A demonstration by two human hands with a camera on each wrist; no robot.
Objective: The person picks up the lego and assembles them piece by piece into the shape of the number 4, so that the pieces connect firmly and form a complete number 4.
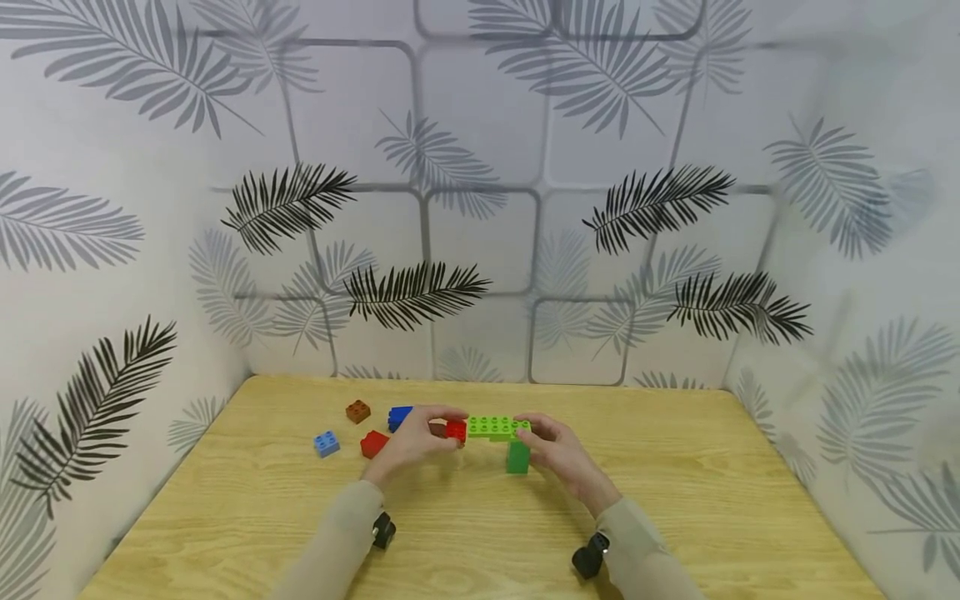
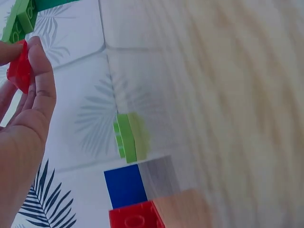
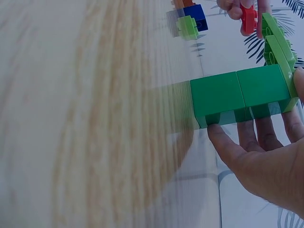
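A small red toy brick [image 1: 455, 431] is pinched between the thumb and fingers of my left hand [image 1: 414, 442]. It is held up beside the left end of a long light green brick [image 1: 487, 427], with a small gap between them. That light green piece juts leftward from the top of a column of two stacked dark green bricks [image 3: 217, 97] standing on the table. My right hand [image 1: 566, 454] grips the column at its top, thumb near the light green piece and fingers along the dark green side. A second light green piece shows under the long one.
Left of my hands on the wooden table [image 1: 660, 500] lie a brown brick [image 1: 357, 411], a light blue brick [image 1: 326, 443], another red brick [image 1: 373, 444] and a blue brick [image 1: 401, 417]. The left wrist view also shows a loose light green brick [image 2: 126, 137]. Patterned walls surround the table.
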